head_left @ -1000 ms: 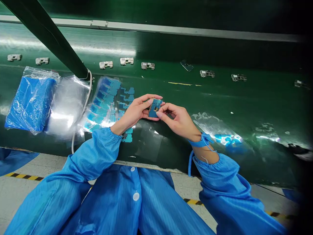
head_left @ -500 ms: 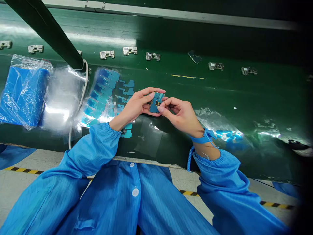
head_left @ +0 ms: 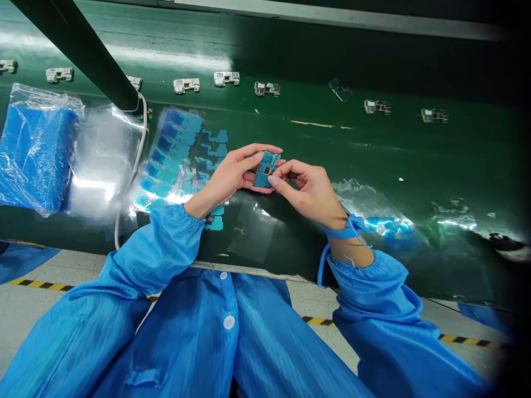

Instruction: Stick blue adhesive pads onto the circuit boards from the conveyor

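Note:
A small blue-faced circuit board (head_left: 262,178) is held up over the green bench. My left hand (head_left: 232,168) grips it by its edges, thumb on the near face and fingers stretched along the top and bottom. My right hand (head_left: 305,187) is closed in a pinch at the board's lower right edge, the thumb pressing there. Whether anything thin lies between those fingertips is hidden. Left of my hands, clear sheets with blue die-cut film pieces (head_left: 172,152) lie on the bench. A blue strap (head_left: 342,233) with a coiled cord circles my right wrist.
Several circuit boards (head_left: 186,85) lie in a spaced row along the back. A slanted dark post (head_left: 95,61) and a white cable (head_left: 139,149) stand left, near a bagged blue stack (head_left: 35,155) and clear sheets (head_left: 97,166). Crumpled clear film (head_left: 369,204) lies right.
The row of boards at the back has shifted slightly to the right. My view has tilted a little. Both hands keep nearly the same hold on the board.

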A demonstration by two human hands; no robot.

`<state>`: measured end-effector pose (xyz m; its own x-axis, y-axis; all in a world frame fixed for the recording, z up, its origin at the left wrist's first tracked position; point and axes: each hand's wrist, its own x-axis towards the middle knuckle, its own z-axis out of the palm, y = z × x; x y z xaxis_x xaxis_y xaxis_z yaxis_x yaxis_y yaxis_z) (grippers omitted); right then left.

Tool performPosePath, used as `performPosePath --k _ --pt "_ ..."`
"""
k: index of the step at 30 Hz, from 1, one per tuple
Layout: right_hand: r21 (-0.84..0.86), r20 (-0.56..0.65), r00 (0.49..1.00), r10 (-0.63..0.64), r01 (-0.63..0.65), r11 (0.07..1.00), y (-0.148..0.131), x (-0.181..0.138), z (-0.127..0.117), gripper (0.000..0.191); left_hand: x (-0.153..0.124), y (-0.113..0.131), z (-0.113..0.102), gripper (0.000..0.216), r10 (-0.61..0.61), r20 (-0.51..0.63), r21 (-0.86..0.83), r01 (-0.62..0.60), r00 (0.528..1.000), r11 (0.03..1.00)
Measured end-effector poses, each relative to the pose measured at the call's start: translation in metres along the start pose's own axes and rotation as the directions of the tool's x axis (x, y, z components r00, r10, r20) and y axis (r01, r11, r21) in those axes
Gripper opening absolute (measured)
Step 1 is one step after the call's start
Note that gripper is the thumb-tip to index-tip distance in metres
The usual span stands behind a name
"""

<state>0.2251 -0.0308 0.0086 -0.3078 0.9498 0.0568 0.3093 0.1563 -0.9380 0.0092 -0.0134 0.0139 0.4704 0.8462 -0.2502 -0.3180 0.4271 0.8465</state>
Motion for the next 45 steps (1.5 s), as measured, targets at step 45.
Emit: performPosePath --k 45 --pt "0.124 0.046 0.998 0.036 -0.042 0.991 0.0022 -0.0002 -0.0006 0.052 -0.001 0.003 0.0008 0.04 -0.007 0.033 -0.024 0.008 0.999 1.0"
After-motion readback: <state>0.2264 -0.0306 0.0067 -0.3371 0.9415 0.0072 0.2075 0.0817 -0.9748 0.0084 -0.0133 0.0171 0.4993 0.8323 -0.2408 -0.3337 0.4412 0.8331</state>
